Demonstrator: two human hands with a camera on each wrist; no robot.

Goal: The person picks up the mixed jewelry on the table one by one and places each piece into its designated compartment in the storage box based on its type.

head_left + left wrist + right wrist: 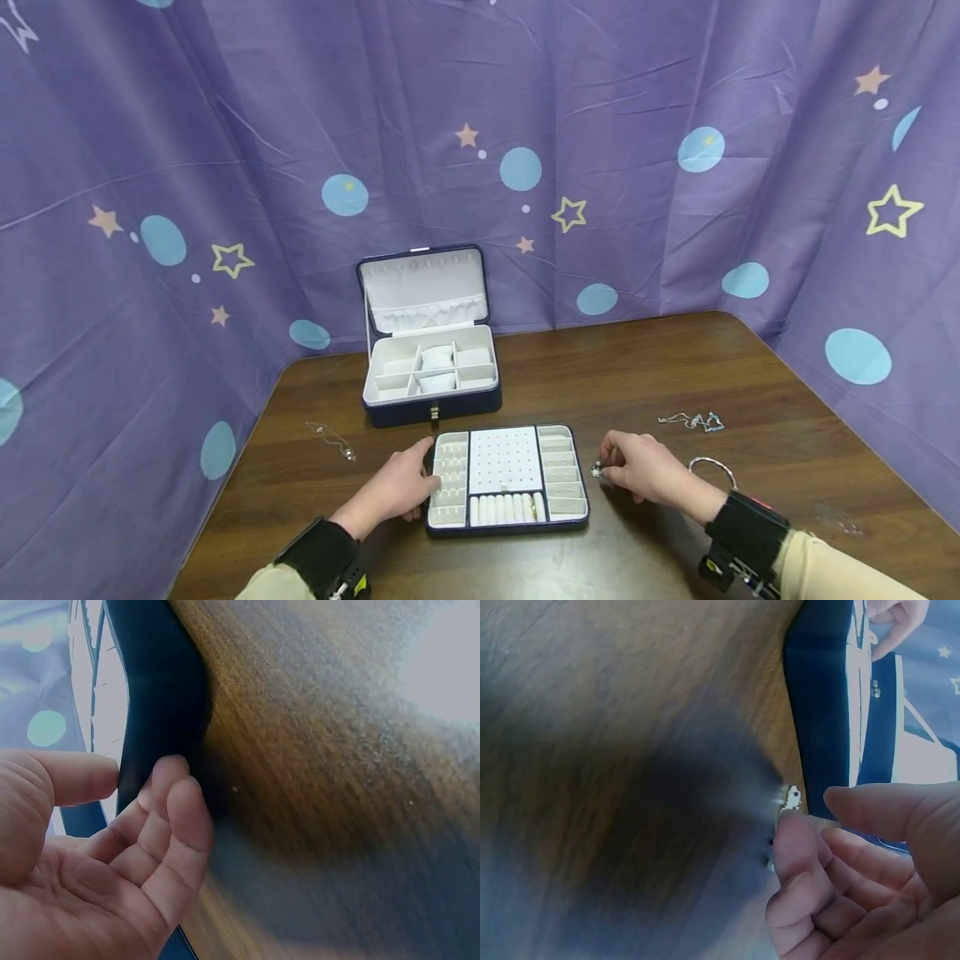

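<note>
A shallow jewelry tray [506, 462] with a dark rim lies on the table, with slots, a pinholed white panel and ring rolls. At its left edge my left hand [399, 482] grips the rim. The left wrist view shows the thumb [86, 778] against the dark wall and curled fingers [187, 814] beside it. Right of the tray, my right hand [637, 467] touches a small sparkling silver jewelry piece [597, 470] on the table. In the right wrist view this piece [793, 797] shows just past the bent fingers, with the thumb [870, 806] apart from them.
Behind the tray stands an open dark blue jewelry box [431, 408] with white compartments and small cushions. A thin necklace [333, 440] lies at left. Another necklace [693, 422], a bracelet [712, 462] and a clear plastic bag [840, 521] lie at right. A purple curtain [525, 108] hangs behind.
</note>
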